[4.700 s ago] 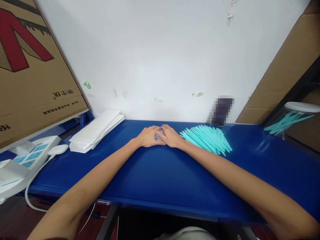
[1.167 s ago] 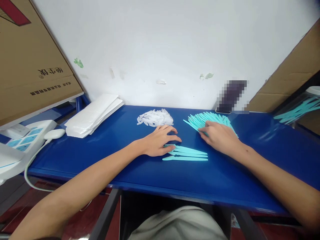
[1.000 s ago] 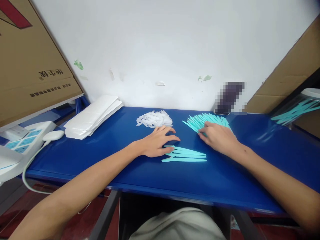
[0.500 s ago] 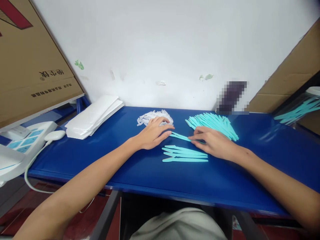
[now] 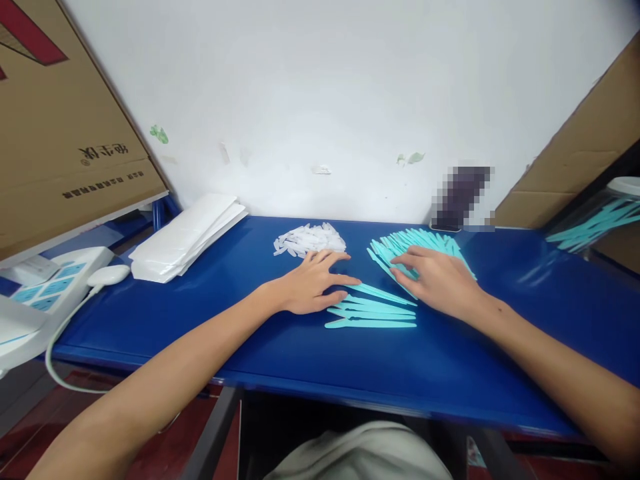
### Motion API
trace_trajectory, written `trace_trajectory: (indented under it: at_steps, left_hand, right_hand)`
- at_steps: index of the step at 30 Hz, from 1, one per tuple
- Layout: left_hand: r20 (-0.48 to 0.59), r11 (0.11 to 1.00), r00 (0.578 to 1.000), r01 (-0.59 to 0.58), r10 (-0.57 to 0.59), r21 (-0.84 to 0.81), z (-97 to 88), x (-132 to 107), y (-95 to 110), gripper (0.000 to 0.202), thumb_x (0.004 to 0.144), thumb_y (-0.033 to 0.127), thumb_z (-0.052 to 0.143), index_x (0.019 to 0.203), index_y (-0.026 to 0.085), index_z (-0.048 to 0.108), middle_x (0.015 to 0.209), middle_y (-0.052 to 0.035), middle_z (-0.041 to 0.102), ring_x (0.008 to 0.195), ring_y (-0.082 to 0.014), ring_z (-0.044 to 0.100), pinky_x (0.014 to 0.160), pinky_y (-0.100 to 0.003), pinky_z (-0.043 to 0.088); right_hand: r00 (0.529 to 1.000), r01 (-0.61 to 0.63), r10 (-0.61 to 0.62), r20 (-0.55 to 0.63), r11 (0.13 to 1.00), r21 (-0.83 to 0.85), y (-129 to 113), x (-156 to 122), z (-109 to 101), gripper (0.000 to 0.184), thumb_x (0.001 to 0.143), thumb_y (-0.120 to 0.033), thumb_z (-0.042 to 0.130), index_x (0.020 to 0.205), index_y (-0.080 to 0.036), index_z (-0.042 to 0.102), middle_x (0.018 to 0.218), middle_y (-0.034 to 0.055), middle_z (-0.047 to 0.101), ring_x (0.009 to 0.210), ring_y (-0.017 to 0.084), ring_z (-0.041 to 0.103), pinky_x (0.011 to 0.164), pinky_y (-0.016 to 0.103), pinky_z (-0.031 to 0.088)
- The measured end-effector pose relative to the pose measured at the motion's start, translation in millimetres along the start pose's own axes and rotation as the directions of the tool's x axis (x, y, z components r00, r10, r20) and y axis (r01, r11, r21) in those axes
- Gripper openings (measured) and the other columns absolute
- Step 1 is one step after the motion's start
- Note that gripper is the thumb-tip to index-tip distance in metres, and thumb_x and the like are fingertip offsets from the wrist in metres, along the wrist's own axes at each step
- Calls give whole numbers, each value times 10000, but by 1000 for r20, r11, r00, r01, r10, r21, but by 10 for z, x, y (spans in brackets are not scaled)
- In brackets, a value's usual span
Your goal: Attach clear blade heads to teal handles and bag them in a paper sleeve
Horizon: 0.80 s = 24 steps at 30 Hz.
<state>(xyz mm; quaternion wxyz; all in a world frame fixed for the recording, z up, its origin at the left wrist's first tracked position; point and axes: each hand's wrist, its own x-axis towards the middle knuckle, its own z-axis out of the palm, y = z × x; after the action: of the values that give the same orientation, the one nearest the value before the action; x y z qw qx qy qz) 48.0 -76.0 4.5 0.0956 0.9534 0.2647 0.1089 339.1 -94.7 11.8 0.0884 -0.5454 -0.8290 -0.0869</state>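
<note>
My left hand (image 5: 313, 282) lies flat on the blue table (image 5: 280, 333), fingers stretched out, its fingertips touching the left ends of several turquoise plastic sticks laid out in a row (image 5: 373, 309). My right hand (image 5: 436, 277) rests with fingers spread on the near edge of a fanned pile of the same turquoise sticks (image 5: 400, 241). A small heap of white plastic pieces (image 5: 307, 239) sits just beyond my left hand.
A stack of white bags (image 5: 187, 235) lies at the back left. A white machine with a corded white puck (image 5: 107, 275) stands at the left edge. Cardboard boxes flank both sides. A clear jar of turquoise sticks (image 5: 607, 215) is at the far right.
My right hand drew one more stick from the pile and laid it on the row by my left hand, then went back to the pile. My left hand shifted slightly nearer.
</note>
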Motion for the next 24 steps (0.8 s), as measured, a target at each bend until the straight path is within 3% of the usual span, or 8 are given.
trace_trajectory:
  at_steps: [5, 11, 19, 24]
  left_hand:
    - [30, 999, 999, 41, -41, 2, 5, 3, -8, 479, 1044, 514, 391, 1472, 352, 531, 1594, -139, 347, 1458, -405, 298, 1115, -664, 278]
    - [55, 999, 997, 52, -51, -3, -39, 6, -6, 447, 1045, 513, 387, 1416, 370, 592, 1572, -116, 374, 1445, -384, 313, 1117, -644, 283]
    - [43, 1000, 999, -1, 0, 12, -76, 11, 13, 402, 970, 274, 478, 1310, 330, 684, 1499, -112, 448, 1382, -372, 382, 1095, -602, 335]
    - [16, 999, 999, -37, 36, 19, -66, 12, 21, 366, 926, 292, 572, 1263, 300, 713, 1457, -118, 492, 1359, -376, 413, 1088, -584, 351]
  right_hand:
    - [994, -72, 78, 74, 994, -86, 29, 15, 45, 445, 998, -495, 442, 1098, -184, 743, 1064, 102, 692, 850, 238, 665, 609, 310, 392]
    - [991, -84, 90, 100, 995, -57, 40, 38, 58, 399, 995, -444, 458, 1021, -205, 775, 1030, 90, 696, 821, 221, 653, 613, 309, 398]
    - [996, -48, 50, 73, 999, -23, 23, 31, 75, 327, 962, -356, 505, 1017, -200, 787, 1055, 93, 724, 893, 246, 674, 656, 328, 447]
    - [995, -53, 56, 80, 998, -33, 34, 34, 88, 325, 957, -348, 499, 969, -196, 786, 1005, 92, 746, 900, 266, 678, 665, 349, 454]
